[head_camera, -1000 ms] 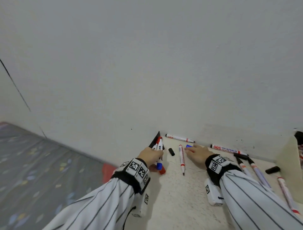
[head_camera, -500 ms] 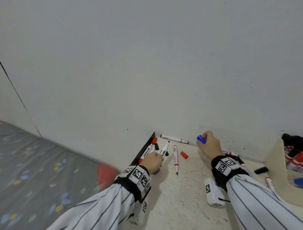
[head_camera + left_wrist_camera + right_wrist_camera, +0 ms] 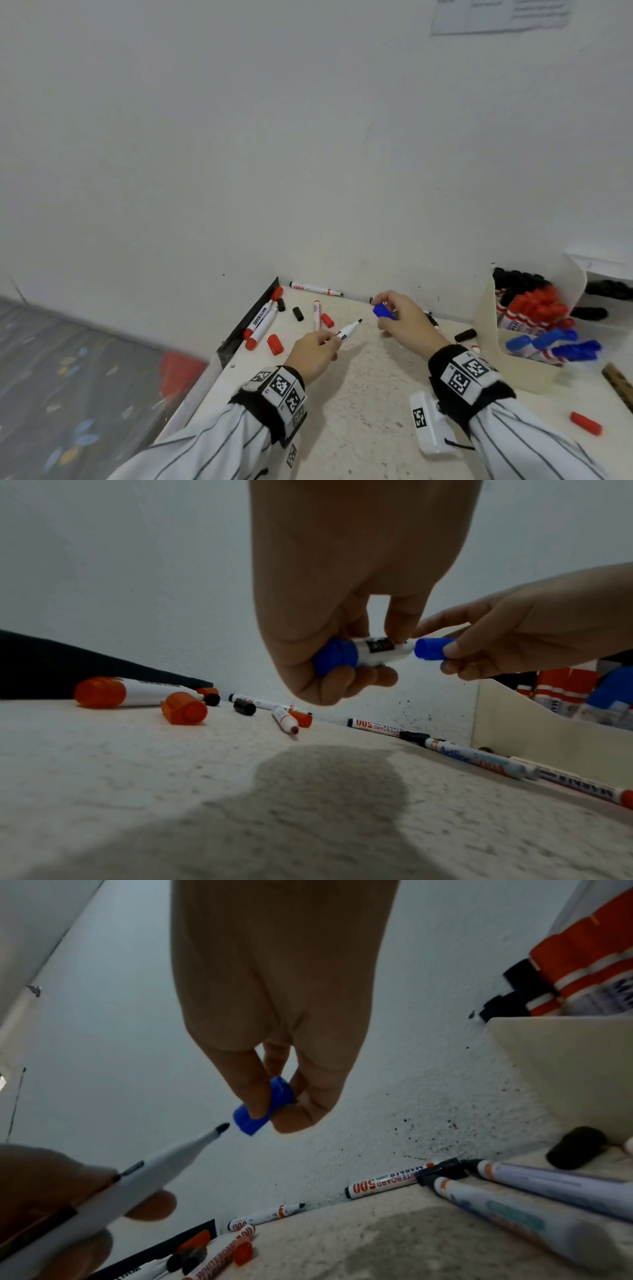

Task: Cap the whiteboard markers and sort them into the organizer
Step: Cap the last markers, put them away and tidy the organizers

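The left hand (image 3: 315, 353) grips an uncapped blue marker (image 3: 346, 331), the right hand (image 3: 407, 322) pinches its blue cap (image 3: 383, 312) just short of the tip; the organizer (image 3: 493, 342) is partly filled, several markers left loose on the table (image 3: 359, 411).

Soft even room light from overhead, head view bright with bowed wide-angle edges, wrist views dimmer and grainy, broad dark shadow on the tabletop (image 3: 329, 791), near hands (image 3: 281, 974) blurred

Uncapped marker (image 3: 344, 332) tip faces blue cap (image 3: 382, 312).
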Demonstrator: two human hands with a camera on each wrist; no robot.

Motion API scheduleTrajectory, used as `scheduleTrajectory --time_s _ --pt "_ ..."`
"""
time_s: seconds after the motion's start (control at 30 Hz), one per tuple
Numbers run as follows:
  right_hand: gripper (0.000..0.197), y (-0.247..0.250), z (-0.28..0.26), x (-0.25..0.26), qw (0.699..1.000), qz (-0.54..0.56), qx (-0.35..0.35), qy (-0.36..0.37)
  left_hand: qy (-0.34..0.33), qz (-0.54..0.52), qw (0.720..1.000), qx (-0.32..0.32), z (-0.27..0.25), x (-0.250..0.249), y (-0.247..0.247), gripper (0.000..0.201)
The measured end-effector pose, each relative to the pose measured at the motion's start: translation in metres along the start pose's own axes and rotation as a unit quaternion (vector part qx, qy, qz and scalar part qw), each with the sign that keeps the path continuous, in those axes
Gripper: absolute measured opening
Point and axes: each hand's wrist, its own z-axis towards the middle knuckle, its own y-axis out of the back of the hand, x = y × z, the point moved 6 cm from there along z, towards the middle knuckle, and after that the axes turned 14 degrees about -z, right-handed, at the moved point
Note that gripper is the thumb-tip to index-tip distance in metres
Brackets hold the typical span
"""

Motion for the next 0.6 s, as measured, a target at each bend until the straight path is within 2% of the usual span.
scheduleTrajectory --time_s 0.1,0.2,0.3,0.43,0.6 --pt "0.034 0.005 -0.017 -0.004 0.999 -0.039 -0.002 0.013 -0.019 -0.003 1.0 0.015 -0.005 -0.004 -0.01 0.019" --pt "0.025 0.009 -0.029 -0.009 0.999 -0.027 -0.016 0.015 -0.045 -0.003 0.998 0.036 -0.01 -0.01 -0.021 0.022" --pt "0.026 0.013 -0.036 -0.016 1.0 -0.013 -0.022 0.012 -0.064 0.003 0.997 0.048 -0.014 -0.013 -0.029 0.021" --pt "0.029 0.033 -0.046 -0.027 0.994 0.025 -0.101 -0.015 -0.087 0.001 0.996 0.015 -0.017 -0.015 -0.03 0.021" --pt "0.033 0.032 -0.059 -0.025 0.999 0.027 -0.035 0.017 -0.093 -0.015 0.995 0.031 -0.022 -0.019 -0.04 0.025"
